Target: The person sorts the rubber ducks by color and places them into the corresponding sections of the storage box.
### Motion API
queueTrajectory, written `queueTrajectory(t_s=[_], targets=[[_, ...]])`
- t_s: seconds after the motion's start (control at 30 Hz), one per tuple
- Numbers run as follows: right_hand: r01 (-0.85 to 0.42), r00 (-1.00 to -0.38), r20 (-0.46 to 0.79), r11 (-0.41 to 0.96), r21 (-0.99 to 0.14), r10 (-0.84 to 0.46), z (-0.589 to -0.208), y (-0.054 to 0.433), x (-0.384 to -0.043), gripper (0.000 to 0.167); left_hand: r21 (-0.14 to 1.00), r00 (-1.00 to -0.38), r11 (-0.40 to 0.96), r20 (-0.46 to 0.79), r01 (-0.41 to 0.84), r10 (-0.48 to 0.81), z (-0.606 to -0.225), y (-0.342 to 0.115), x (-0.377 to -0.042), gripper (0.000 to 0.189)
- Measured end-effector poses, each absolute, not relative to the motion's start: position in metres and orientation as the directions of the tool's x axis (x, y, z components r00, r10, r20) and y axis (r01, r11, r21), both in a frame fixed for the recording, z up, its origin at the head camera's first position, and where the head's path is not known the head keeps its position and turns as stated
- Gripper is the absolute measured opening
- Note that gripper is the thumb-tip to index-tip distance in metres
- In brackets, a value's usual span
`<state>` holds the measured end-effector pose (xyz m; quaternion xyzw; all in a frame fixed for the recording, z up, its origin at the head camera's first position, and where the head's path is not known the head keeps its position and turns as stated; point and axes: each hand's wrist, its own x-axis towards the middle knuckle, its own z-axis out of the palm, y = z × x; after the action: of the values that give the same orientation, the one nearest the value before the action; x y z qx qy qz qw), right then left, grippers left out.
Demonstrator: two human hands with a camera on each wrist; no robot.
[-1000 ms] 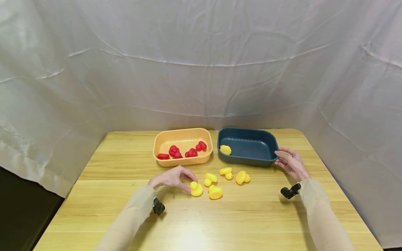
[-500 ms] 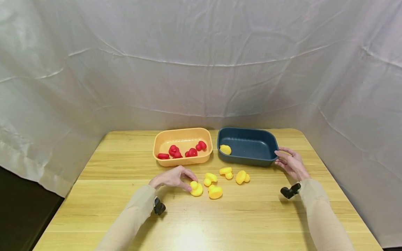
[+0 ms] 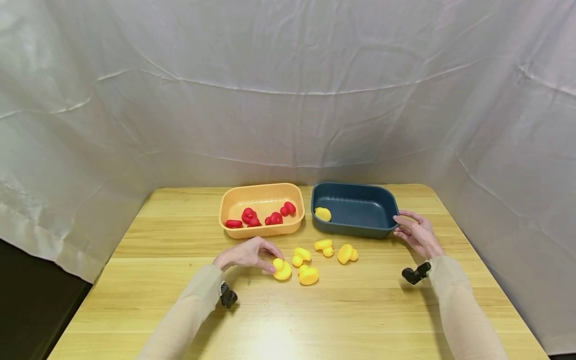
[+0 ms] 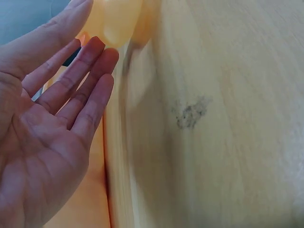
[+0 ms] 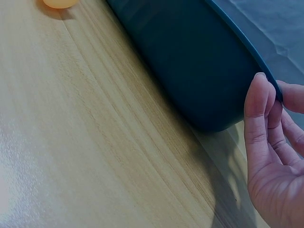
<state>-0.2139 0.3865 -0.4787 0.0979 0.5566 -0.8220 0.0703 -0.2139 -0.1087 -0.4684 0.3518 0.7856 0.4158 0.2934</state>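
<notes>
We find left hand [image 3: 247,253] clamped on yellow duck [image 3: 283,272], just left of four loose yellow ducks [image 3: 309,276] on wooden table [image 3: 346,315]. We observe right hand [image 3: 419,237] pinching right rim of blue bin [image 3: 351,230], single yellow duck [image 3: 323,215] inside. Orange bin [image 3: 265,232] alongside contains red ducks [image 3: 275,219].

Toward the back of the table [image 3: 337,320], a left bin [image 3: 265,232] and a right bin [image 3: 353,230] are set side by side; several toys [image 3: 274,219] are held in the former, one duck [image 3: 323,215] in the latter (at the near left corner). Before both bins, five more ducks [image 3: 302,254] are spread.
</notes>
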Motion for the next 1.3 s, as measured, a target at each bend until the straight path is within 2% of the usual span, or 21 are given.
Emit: queueTrajectory(t_s=[0.37,0.7,1.07,1.3], targets=[[0.228,-0.971,-0.240,-0.371,-0.900,-0.015,-0.479,0.387,-0.213,0.022,0.903,-0.600,0.348,-0.137,0.252,0.788,-0.463,-0.109,-0.214,0.033],[0.226,-0.971,-0.238,-0.393,-0.891,-0.018,-0.479,0.386,-0.214,0.022,0.953,-0.613,0.216,-0.042,0.213,0.789,-0.455,-0.106,-0.213,0.029],[0.228,-0.970,-0.242,-0.399,-0.888,-0.015,-0.478,0.386,-0.213,0.023,0.967,-0.631,0.113,0.057,0.227,0.773,-0.446,-0.098,-0.215,0.028],[0.227,-0.971,-0.240,-0.392,-0.891,-0.016,-0.478,0.386,-0.213,0.022,0.963,-0.669,0.120,0.077,0.243,0.739,-0.439,-0.090,-0.218,0.027]])
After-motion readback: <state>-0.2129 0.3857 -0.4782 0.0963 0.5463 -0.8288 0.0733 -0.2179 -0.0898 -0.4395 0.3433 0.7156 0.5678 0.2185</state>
